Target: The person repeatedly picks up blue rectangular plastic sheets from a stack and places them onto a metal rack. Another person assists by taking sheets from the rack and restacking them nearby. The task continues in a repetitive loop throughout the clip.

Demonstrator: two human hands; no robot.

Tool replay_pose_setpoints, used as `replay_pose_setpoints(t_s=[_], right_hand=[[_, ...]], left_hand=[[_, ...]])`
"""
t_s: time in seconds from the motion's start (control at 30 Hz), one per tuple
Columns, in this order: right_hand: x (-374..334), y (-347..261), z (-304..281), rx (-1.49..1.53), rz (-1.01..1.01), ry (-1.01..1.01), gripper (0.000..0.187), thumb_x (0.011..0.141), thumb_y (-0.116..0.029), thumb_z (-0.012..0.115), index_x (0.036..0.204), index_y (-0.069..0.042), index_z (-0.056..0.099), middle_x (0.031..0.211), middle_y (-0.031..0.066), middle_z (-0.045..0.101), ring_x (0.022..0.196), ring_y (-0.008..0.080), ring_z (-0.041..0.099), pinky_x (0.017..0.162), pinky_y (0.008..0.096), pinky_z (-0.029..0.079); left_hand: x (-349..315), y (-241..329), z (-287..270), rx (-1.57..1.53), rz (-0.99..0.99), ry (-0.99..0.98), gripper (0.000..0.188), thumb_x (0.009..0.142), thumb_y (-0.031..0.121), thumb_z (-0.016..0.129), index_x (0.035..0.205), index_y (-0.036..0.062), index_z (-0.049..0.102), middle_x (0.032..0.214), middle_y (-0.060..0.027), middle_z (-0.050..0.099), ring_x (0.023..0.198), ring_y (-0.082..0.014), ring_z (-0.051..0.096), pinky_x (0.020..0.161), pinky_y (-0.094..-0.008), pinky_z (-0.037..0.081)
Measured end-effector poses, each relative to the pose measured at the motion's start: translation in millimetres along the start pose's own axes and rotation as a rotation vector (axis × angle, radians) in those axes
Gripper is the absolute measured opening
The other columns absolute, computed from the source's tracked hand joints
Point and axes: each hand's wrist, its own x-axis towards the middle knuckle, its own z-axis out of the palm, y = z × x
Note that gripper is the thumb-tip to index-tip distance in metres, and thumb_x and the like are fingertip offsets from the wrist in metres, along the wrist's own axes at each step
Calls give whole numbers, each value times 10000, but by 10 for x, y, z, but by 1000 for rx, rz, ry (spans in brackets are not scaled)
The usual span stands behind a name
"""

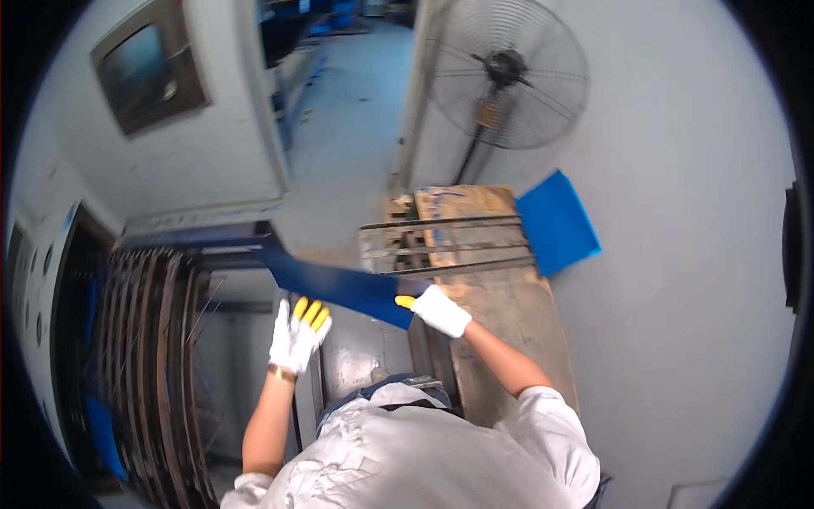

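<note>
A long dark-blue flat panel (339, 284) slants across the space in front of my body. Its right end is gripped by my right hand (437, 310), which wears a white glove with yellow fingertips; the yellow thumb lies over the panel. My left hand (298, 332), gloved alike, is just below the panel's near edge with its fingers stretched out and apart. Nothing shows in that hand; whether its fingertips touch the panel I cannot tell. The panel's far left end meets a dark bar (216, 237) by the rack, and motion blurs it there.
At left stands a rack (157, 339) of several dark curved bars. On the right, a long brown-topped surface (509, 339) carries metal rails (475, 248) and a bright blue sheet-like piece (560, 222). A large fan (506, 68) stands beyond, beside an open doorway (348, 110).
</note>
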Motion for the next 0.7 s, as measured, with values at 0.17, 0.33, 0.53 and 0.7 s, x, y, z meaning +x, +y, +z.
replay_pose_setpoints(t_s=[0.17,0.33,0.53,0.7], right_hand=[[-307,542,-813,217,299,267,226,773,-214,569,690,-5,552,563,50,527,496,105,451,460,280,381],[-529,1723,-1973,-80,610,890,268,711,-199,611,785,51,549,641,153,571,574,206,575,498,334,440],[-573,2017,-2788,-199,476,1221,263,791,-176,465,951,20,539,883,177,583,792,289,547,693,335,424],[-565,2161,-2876,6,443,1171,180,802,-156,462,863,-27,570,740,90,575,617,183,467,573,314,386]], left_hand=[[-6,-717,-560,7,-131,229,370,798,335,527,1007,43,440,1096,-147,435,996,-303,435,841,-454,388],[-262,-1091,-1030,4,-170,372,285,813,284,500,935,28,466,990,-128,499,954,-278,468,845,-420,395],[-419,-1168,-1287,-88,-45,506,237,818,256,476,924,44,486,979,-104,531,919,-249,498,768,-391,437],[-362,-1203,-1238,-88,-68,519,232,821,249,471,937,48,485,986,-106,533,927,-249,499,755,-392,443]])
